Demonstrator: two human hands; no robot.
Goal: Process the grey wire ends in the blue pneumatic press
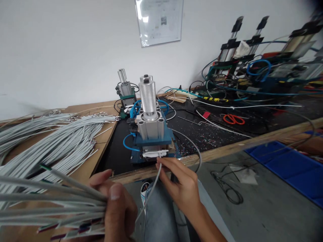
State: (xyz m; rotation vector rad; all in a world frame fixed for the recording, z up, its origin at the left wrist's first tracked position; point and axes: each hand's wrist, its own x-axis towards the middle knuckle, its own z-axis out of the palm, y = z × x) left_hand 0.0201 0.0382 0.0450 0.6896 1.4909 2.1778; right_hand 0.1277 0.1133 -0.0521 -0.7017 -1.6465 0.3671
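Observation:
My left hand (117, 208) is closed round a bundle of grey cables (55, 205), whose ends show thin coloured wires. In my right hand (179, 181) a single grey cable (154, 185) is pinched between thumb and fingers. Its tip reaches the white-wrapped front opening of a pneumatic press (151, 129); whether it sits inside cannot be seen. The press has a blue base and a knurled silver cylinder on top. From the fingers the cable bends down past my left hand.
A large pile of grey cables (73, 134) lies on cardboard at the left. Behind stands a second small press (125, 89). Orange-handled scissors (233, 119), hex keys and wire scraps lie to the right, with more machines (234, 57) beyond. The bench's wooden edge (214, 153) runs in front.

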